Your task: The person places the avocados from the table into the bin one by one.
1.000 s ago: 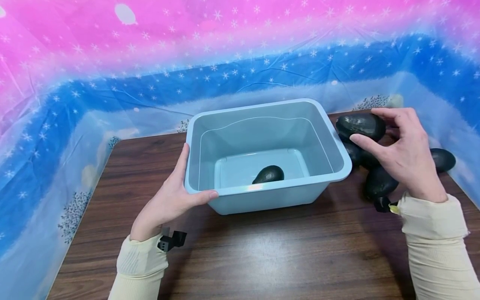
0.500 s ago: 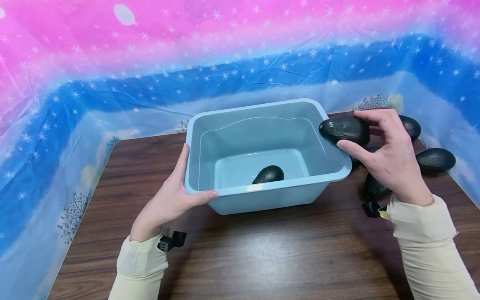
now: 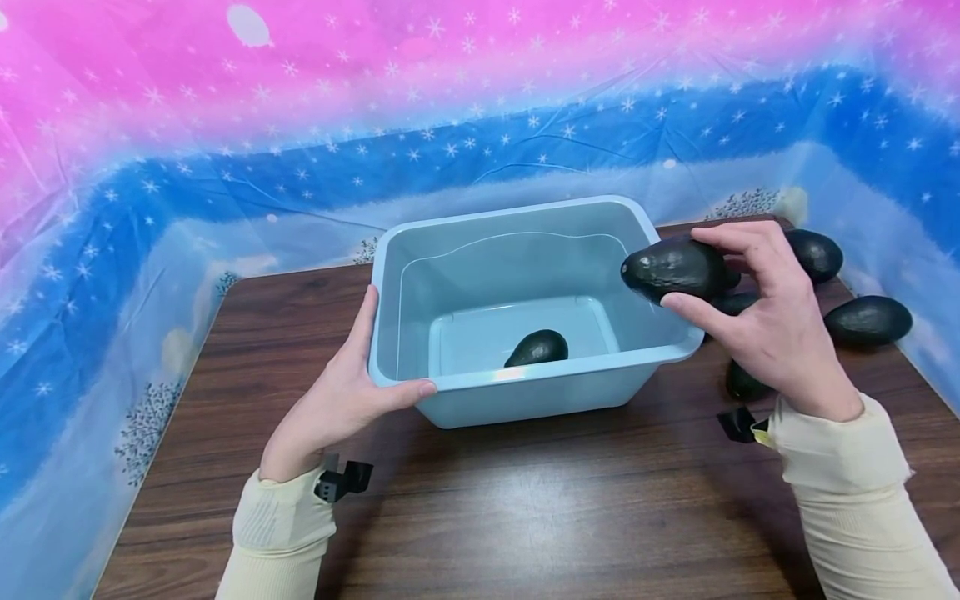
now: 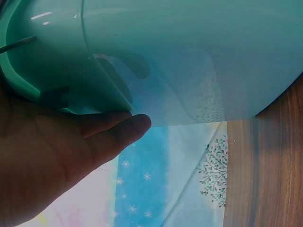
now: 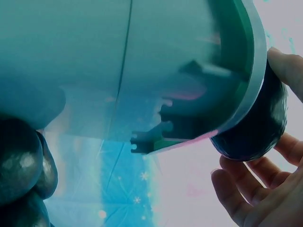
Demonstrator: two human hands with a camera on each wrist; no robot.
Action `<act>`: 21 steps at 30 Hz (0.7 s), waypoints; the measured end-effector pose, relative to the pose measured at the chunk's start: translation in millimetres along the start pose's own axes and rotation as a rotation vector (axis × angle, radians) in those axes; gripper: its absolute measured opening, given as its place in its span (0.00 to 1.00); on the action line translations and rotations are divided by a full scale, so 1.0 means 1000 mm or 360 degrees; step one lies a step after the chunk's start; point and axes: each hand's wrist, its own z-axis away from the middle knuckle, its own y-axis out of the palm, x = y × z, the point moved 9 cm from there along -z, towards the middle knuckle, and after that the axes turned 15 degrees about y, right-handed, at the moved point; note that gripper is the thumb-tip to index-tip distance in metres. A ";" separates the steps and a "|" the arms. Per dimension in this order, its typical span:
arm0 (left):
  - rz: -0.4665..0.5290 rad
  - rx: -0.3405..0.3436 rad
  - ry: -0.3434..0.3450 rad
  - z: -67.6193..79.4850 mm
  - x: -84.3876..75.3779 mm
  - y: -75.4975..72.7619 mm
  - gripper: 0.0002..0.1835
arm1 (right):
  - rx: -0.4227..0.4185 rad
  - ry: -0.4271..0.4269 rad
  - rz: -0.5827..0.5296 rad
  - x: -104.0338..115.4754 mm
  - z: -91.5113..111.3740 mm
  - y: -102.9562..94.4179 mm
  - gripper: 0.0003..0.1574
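Observation:
My right hand (image 3: pixel 783 329) grips a dark avocado (image 3: pixel 671 268) between thumb and fingers, over the right rim of a pale blue plastic bin (image 3: pixel 540 400). In the right wrist view the same avocado (image 5: pixel 258 123) shows beside the bin's rim. One avocado (image 3: pixel 538 348) lies on the bin's floor, partly hidden by the front wall. My left hand (image 3: pixel 337 400) rests against the bin's front left corner, thumb along the front and fingers along the left side. The left wrist view has those fingers (image 4: pixel 113 137) lying straight on the outer wall.
Several more avocados lie on the table right of the bin, among them one near the right edge (image 3: pixel 868 321) and others partly behind my right hand. The brown wooden table (image 3: pixel 525 517) is enclosed by a pink and blue snowflake cloth (image 3: pixel 450 142).
My right hand has carried the avocado leftward from the pile to over the bin's right rim. My left hand and the bin have stayed nearly still.

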 end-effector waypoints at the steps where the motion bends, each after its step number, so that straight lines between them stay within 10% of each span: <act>1: -0.0003 0.0000 -0.0005 0.000 0.000 0.000 0.65 | 0.0008 -0.0018 -0.0005 0.002 0.001 0.001 0.48; 21: -0.0002 0.0001 0.0003 0.000 0.000 0.000 0.65 | 0.0191 -0.0113 0.0011 0.015 0.009 0.027 0.45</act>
